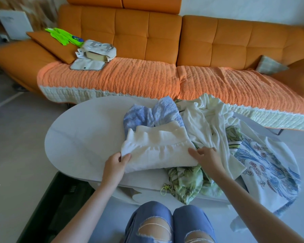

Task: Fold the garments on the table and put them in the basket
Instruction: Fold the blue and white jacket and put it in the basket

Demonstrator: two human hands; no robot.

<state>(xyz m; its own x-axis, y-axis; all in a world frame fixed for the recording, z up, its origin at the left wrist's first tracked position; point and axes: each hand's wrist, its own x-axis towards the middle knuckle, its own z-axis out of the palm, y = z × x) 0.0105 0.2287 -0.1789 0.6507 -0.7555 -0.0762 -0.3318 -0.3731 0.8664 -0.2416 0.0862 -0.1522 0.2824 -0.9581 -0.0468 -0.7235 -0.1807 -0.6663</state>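
Note:
A cream white garment (156,146) lies partly folded on the oval white table (81,130). My left hand (115,163) pinches its near left corner between thumb and fingers. My right hand (207,157) rests on its right edge with the fingers spread and nearly straight. Behind it lies a crumpled blue garment (153,114). To the right is a pile: a white garment (209,120), a green leaf-print garment (186,181) hanging over the table's near edge, and a white cloth with blue floral print (270,165). A dark basket (60,204) sits on the floor at lower left.
An orange sofa (147,37) with an orange knitted cover runs behind the table. On its left seat lie a bright green item (65,36), a grey-white bag and a flat pouch. My knees in torn blue jeans (165,225) are below the table edge.

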